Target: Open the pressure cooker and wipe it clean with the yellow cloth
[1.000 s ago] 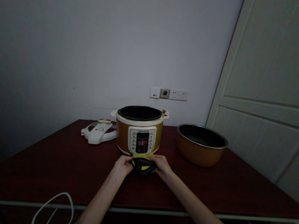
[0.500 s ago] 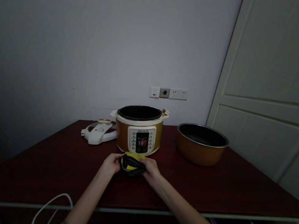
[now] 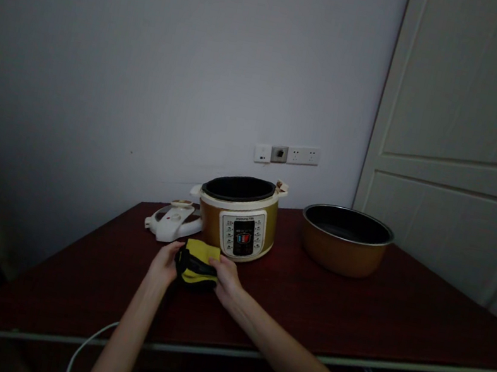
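A folded yellow and black cloth (image 3: 201, 253) is held between both hands, low over the front half of the table. My left hand (image 3: 166, 262) grips its left edge, fingers closed. On the right edge, my right hand (image 3: 225, 278) pinches the fabric with the thumb on top. Just behind the cloth stands a white and gold electric pressure cooker (image 3: 264, 230), lidless, its dark opening facing up and its control panel facing me. The cooker's white lid (image 3: 172, 224) lies to its left, close beside it.
A round gold-brown pot (image 3: 342, 254) with a dark inside stands at the right on the dark red table (image 3: 289, 308). Wall sockets (image 3: 302, 155) are behind the cooker. A white cable (image 3: 86, 343) hangs by the front edge. A pale panelled door (image 3: 471, 123) rises at right.
Both hands have moved left with the cloth, which now shows more of its yellow side and looks flatter. The whole view has shifted slightly.
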